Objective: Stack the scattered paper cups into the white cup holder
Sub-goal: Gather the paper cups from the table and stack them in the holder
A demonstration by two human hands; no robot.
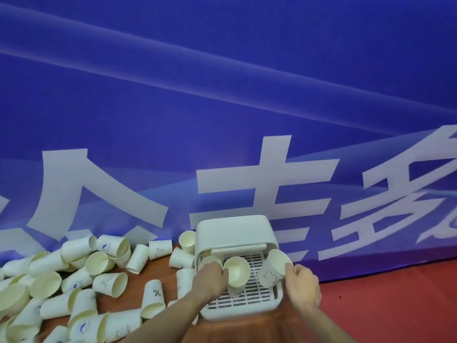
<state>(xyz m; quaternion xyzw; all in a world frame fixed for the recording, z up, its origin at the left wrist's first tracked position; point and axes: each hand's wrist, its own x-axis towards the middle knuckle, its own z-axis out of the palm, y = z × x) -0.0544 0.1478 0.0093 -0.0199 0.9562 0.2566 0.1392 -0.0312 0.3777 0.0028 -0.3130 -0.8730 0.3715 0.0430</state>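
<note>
The step in hand looked like loading: both hands were at the white cup holder (237,243), which sat on the brown table (247,328) at the right end of the scatter, its slatted tray (249,295) pulled out toward the near side. The left hand (212,274) pinched the rim of a paper cup (236,269) tilted over the tray, mouth toward the camera. The right hand (303,285) gripped a bear-printed cup (273,269) at the tray's right edge.

Next, judging by this, each cup needed setting onto the tray or nesting into another; a third cup (209,261) lay just left, partly hidden.

The loose cups (74,280) lay piled to the left. One (154,292) bore a "%" mark. Large white characters crossed the blue banner (222,95) behind, cropped and not surely readable.
</note>
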